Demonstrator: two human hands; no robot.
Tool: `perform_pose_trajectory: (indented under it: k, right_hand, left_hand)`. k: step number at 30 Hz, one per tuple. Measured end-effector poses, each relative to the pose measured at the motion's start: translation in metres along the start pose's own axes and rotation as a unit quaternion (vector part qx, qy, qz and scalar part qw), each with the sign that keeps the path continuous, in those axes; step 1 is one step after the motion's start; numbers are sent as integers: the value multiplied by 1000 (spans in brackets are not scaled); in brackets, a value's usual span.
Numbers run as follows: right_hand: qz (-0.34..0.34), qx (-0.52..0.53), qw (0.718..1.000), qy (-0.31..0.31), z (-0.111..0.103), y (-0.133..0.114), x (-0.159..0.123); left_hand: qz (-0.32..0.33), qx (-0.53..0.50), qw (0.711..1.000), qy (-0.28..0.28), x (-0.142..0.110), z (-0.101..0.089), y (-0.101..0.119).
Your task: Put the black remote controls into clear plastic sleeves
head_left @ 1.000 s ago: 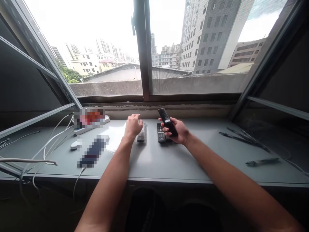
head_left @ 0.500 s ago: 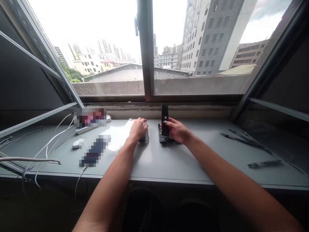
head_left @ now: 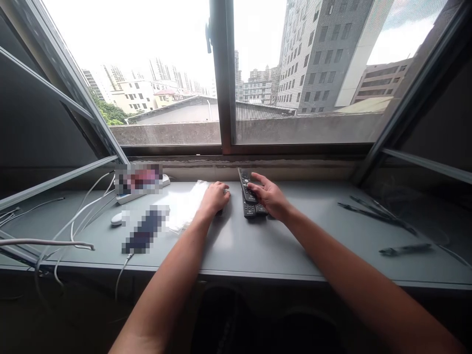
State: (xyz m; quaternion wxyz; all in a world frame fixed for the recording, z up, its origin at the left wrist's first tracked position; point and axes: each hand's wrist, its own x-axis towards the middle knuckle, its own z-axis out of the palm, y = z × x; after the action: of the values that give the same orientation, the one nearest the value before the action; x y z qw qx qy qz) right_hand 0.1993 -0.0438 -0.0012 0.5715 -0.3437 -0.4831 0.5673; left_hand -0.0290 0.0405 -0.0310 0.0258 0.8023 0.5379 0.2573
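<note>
A black remote control [head_left: 248, 187] with a pale round button is in my right hand [head_left: 271, 196], my thumb across its face and a finger stretched out above. It leans over two more black remotes lying side by side on the grey desk: one remote [head_left: 250, 211] at the left, another remote [head_left: 261, 209] at the right, both partly covered. My left hand [head_left: 217, 197] rests to their left, fingers curled down around a dark object that it almost wholly hides. Clear plastic wrapping [head_left: 188, 211] lies beside that hand.
On the left are a white power strip [head_left: 143, 192], a white mouse-like object [head_left: 117, 219], a blurred-out phone-like item [head_left: 145, 231] and trailing white cables [head_left: 70, 231]. Dark pens or cables [head_left: 376, 214] lie on the right. The window [head_left: 224, 98] bounds the desk behind.
The remote in my right hand has tilted left and come down from upright, showing more of the right-hand remote below. My left hand has shifted slightly right, covering more of the dark object.
</note>
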Motion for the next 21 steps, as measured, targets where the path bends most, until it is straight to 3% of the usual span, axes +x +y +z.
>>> perform_pose_trajectory:
  k: [3, 6, 13, 21]
  right_hand:
    - [-28, -86, 996, -13, 0, 2, -1]
    - [-88, -212, 973, -30, 2, 5, -4]
    - [-216, -465, 855, -83, 6, 14, -6]
    - [-184, -597, 773, -108, 4, 25, -5]
  left_hand:
    - [-9, 15, 1000, -13, -1, 0, 0]
    - [-15, 10, 1000, -22, -1, 2, 0]
    - [-17, -26, 1000, 2, -2, 4, -2]
    - [-103, -136, 983, 72, 1, -9, 11]
